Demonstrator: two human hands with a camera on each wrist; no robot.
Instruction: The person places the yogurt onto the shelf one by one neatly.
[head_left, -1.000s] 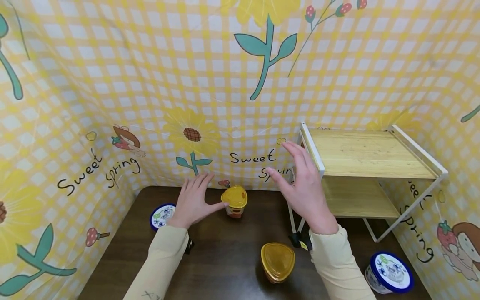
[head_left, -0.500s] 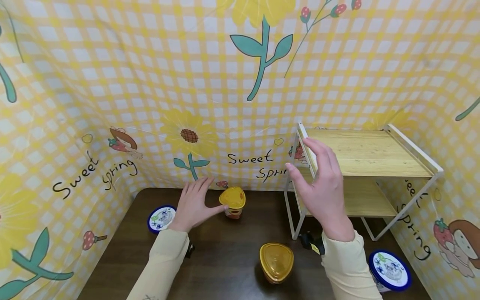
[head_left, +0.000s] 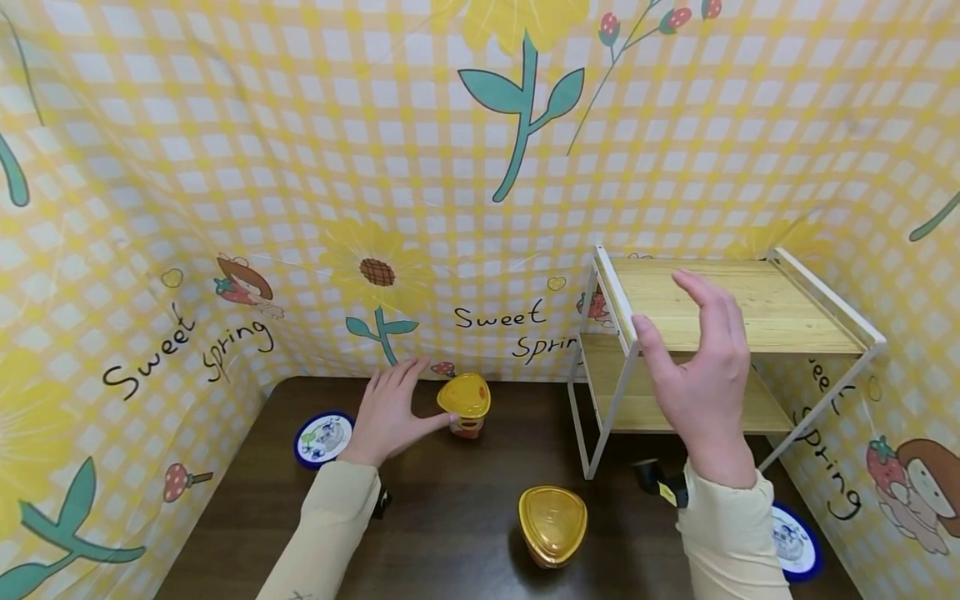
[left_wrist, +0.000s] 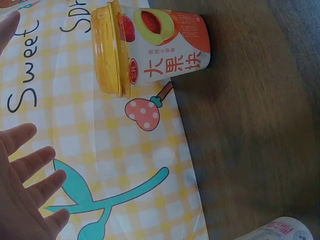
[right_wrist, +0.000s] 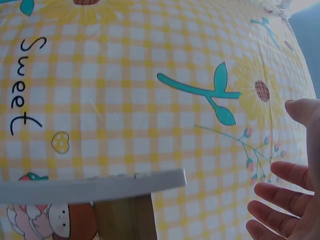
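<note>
My left hand hovers over the back left of the table, fingers spread and holding nothing. Its thumb overlaps a yogurt cup with a yellow lid in the head view; in the left wrist view that yogurt cup stands apart from the fingers, its label showing fruit. My right hand is raised in front of the shelf rack, thumb and fingers apart with nothing between them. A second yellow-lidded cup stands nearer, at the middle front.
One blue-rimmed tub sits left of my left hand. Another blue-rimmed tub at the right is partly hidden by my right sleeve. The two-tier rack has a white metal frame. Checked cloth encloses the dark table.
My right hand has moved rightward, from the rack's left side to in front of its shelves. The left hand has stayed nearly still. The cups and tubs keep their places.
</note>
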